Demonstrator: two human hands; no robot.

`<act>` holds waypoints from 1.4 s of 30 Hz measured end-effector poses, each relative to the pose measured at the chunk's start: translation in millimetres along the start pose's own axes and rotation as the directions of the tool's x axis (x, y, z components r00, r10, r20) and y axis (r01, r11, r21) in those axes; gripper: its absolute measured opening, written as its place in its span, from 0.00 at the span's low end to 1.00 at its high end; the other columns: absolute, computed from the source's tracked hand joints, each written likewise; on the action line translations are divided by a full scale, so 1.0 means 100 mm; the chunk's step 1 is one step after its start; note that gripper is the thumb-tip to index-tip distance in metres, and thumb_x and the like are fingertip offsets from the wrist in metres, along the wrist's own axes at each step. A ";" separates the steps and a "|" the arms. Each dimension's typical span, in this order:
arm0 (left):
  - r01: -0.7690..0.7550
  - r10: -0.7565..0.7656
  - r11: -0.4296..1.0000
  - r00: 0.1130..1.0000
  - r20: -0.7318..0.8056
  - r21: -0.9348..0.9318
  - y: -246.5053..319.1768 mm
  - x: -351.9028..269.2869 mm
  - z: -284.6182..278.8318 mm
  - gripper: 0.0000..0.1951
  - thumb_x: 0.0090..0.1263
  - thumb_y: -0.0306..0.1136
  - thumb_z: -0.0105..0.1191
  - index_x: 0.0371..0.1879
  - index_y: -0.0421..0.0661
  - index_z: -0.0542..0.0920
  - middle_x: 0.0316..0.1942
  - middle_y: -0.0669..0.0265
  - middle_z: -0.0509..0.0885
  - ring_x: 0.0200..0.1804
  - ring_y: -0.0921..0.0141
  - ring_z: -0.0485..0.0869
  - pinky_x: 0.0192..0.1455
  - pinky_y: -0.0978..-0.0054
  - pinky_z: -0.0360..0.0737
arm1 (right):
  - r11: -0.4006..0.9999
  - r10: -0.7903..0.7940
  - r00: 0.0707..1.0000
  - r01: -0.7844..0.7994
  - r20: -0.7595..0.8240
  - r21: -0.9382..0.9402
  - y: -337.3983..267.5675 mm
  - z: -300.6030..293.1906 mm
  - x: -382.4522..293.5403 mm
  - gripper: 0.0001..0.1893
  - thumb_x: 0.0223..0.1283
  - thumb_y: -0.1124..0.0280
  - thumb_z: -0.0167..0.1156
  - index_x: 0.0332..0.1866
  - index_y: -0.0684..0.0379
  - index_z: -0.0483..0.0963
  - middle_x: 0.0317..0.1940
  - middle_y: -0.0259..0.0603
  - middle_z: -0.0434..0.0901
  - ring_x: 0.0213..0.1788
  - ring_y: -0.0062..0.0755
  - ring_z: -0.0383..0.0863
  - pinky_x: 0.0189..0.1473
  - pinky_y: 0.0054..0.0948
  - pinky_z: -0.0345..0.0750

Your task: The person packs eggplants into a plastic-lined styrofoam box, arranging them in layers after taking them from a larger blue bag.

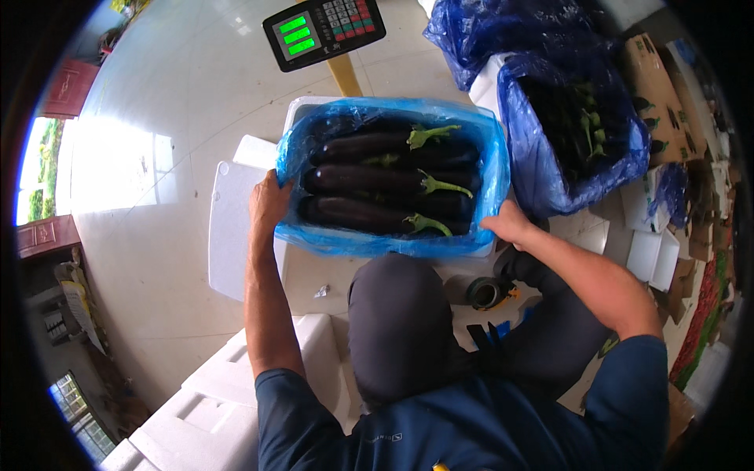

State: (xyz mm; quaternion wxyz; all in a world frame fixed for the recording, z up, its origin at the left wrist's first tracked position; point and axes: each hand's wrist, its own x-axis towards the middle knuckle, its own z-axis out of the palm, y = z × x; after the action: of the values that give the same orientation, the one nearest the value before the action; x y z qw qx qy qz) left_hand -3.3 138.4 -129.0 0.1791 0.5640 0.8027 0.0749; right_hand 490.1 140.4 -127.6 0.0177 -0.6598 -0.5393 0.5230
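In front of me stands a white foam box (pixel 302 105) lined with a blue plastic bag (pixel 353 242). Several dark purple eggplants (pixel 368 179) with green stems lie in it side by side, most stems towards the right. My left hand (pixel 270 199) grips the bag and rim at the box's left end; its fingertips are hidden by the plastic. My right hand (pixel 508 225) grips the bag at the lower right corner, thumb on the plastic. Behind the box, the black display (pixel 324 32) of a digital scale sits on a yellow post (pixel 344 75), its green readouts lit.
A second box lined with a dark blue bag (pixel 530 141) holds more eggplants at the right. A white foam lid (pixel 235 229) lies at the left. White foam boxes (pixel 200 406) stand lower left. A roll of tape (pixel 484 293) is on the floor by my legs. Cardboard (pixel 660 100) stands far right.
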 end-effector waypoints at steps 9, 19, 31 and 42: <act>0.210 -0.204 0.967 0.977 0.054 -0.144 0.12 -0.80 0.09 0.21 0.75 0.44 0.50 0.43 0.32 0.78 0.43 0.33 0.84 0.49 0.37 0.82 0.54 0.43 0.76 | 0.964 -0.143 0.965 0.086 -0.218 -0.253 -0.36 -0.58 0.67 0.16 0.55 0.65 0.61 0.41 0.69 0.82 0.37 0.60 0.86 0.43 0.57 0.87 0.47 0.47 0.80; 0.234 -0.244 0.970 0.938 -0.245 -0.070 0.18 -0.86 0.03 0.17 0.71 0.41 0.53 0.41 0.37 0.83 0.37 0.43 0.87 0.42 0.45 0.87 0.47 0.50 0.80 | 0.976 -0.153 0.975 0.124 -0.158 -0.182 -0.48 -0.64 0.57 0.20 0.60 0.59 0.65 0.48 0.66 0.82 0.42 0.54 0.87 0.47 0.52 0.87 0.51 0.44 0.80; -0.029 -0.214 0.347 0.971 -0.109 -0.937 0.60 -1.01 -0.57 0.04 0.72 0.27 0.61 0.38 0.39 0.83 0.25 0.70 0.81 0.22 0.79 0.73 0.25 0.81 0.68 | 0.867 -0.437 0.843 0.302 -0.314 -0.397 -0.38 -0.81 0.58 0.11 0.57 0.68 0.66 0.40 0.65 0.79 0.35 0.52 0.86 0.38 0.50 0.86 0.41 0.43 0.80; -0.242 -0.024 0.957 0.485 -0.874 -0.161 0.98 -1.31 -0.87 0.26 0.69 0.28 0.64 0.65 0.38 0.74 0.58 0.54 0.81 0.50 0.60 0.83 0.58 0.65 0.80 | 0.807 -0.506 0.787 0.290 -0.351 -0.514 -0.68 -1.10 0.14 0.13 0.59 0.73 0.62 0.48 0.65 0.79 0.43 0.50 0.84 0.47 0.54 0.84 0.51 0.40 0.80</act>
State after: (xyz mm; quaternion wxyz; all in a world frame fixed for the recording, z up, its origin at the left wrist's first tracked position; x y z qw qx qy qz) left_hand 89.3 58.2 9.9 -0.1820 0.4703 0.7274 0.4654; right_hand 518.5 238.2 -47.1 0.1142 -0.6208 -0.7505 0.1959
